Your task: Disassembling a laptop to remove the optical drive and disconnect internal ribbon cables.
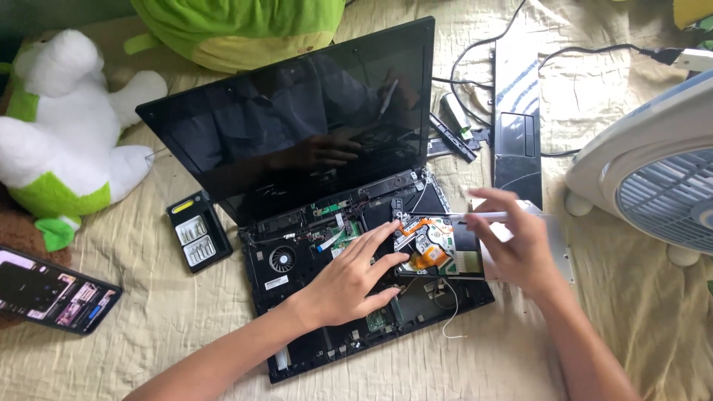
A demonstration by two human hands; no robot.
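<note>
Evidently light, rigid, fragile: optical drive point(437, 249) at frame centre, left hand point(349, 278) flat steadying its edge, right hand point(512, 241) pinching slim tool point(483, 216); grip casing sides only.

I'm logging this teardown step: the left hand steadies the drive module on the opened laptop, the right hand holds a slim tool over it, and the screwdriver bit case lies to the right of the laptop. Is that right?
Not quite. In the head view the bit case lies to the left of the laptop, not right. The rest holds: left hand on the drive module, right hand holding the slim tool.

The fan point(653, 186) and phone point(52, 293) are cut off by the picture's edges.
</note>
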